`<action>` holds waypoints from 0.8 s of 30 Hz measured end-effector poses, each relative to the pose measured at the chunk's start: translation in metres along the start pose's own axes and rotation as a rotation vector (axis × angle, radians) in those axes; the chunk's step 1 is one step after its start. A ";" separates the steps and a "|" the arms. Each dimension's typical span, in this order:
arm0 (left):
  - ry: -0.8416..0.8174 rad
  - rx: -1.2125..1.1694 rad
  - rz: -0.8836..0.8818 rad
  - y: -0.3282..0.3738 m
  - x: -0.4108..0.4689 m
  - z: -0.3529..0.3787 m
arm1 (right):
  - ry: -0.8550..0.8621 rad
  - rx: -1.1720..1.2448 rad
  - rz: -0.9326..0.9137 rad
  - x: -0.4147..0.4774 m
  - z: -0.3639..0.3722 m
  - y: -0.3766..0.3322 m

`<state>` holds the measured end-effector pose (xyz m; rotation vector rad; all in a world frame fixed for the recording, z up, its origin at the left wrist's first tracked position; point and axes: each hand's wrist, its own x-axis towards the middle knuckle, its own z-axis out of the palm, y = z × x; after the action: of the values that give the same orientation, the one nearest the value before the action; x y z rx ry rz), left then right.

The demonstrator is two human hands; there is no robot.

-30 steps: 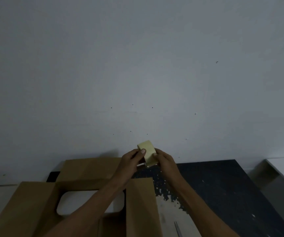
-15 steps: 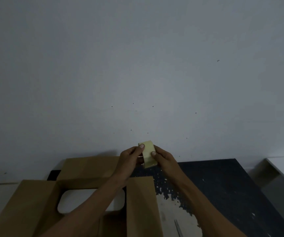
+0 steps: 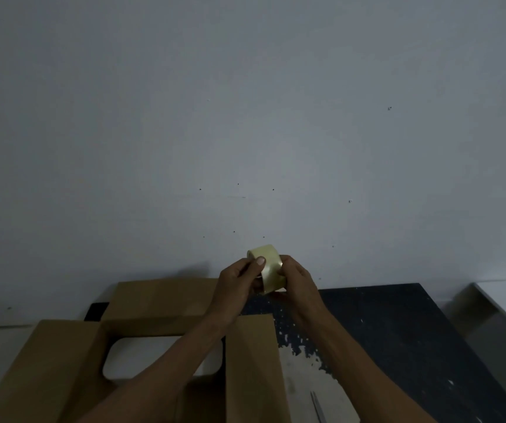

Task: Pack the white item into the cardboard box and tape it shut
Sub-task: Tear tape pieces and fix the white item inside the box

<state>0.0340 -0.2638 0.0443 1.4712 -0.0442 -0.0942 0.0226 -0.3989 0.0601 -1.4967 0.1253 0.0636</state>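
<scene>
The left hand (image 3: 236,285) and right hand (image 3: 300,280) are both gripping the tape roll (image 3: 268,268) above the cardboard box's (image 3: 62,361) far right corner. They are turning it slightly from a second ago, probably hunting for the tape end. The white item (image 3: 157,357) is lying inside the box, whose flaps are standing open.

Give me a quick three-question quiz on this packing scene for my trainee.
1. Multiple choice: where does the white item lie? A, inside the cardboard box; B, beside the scissors; C, on the dark table top.
2. True or false: the box's flaps are folded shut.
3. Fill in: the roll held up before the wall is a roll of ____.

Key: 1 A. 2 False, the flaps stand open. 3 Tape.
</scene>
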 end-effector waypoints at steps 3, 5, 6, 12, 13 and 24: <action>0.021 -0.001 -0.002 -0.001 0.000 0.001 | -0.015 0.026 -0.005 -0.001 -0.001 0.003; 0.028 -0.002 -0.010 -0.002 0.000 0.001 | -0.020 0.029 -0.004 -0.001 -0.001 0.005; 0.029 -0.001 -0.013 -0.003 0.000 0.001 | -0.022 0.035 -0.003 -0.001 -0.001 0.004; 0.018 -0.005 -0.017 -0.006 -0.001 0.000 | -0.045 0.055 0.020 -0.002 -0.004 0.007; 0.016 -0.010 -0.019 -0.006 -0.001 0.000 | -0.049 0.052 0.023 -0.002 -0.004 0.007; 0.046 0.000 0.004 -0.006 0.000 0.001 | -0.053 0.066 0.054 -0.002 -0.004 0.005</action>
<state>0.0341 -0.2655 0.0383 1.4723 -0.0098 -0.0579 0.0198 -0.4019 0.0556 -1.4245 0.1241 0.1413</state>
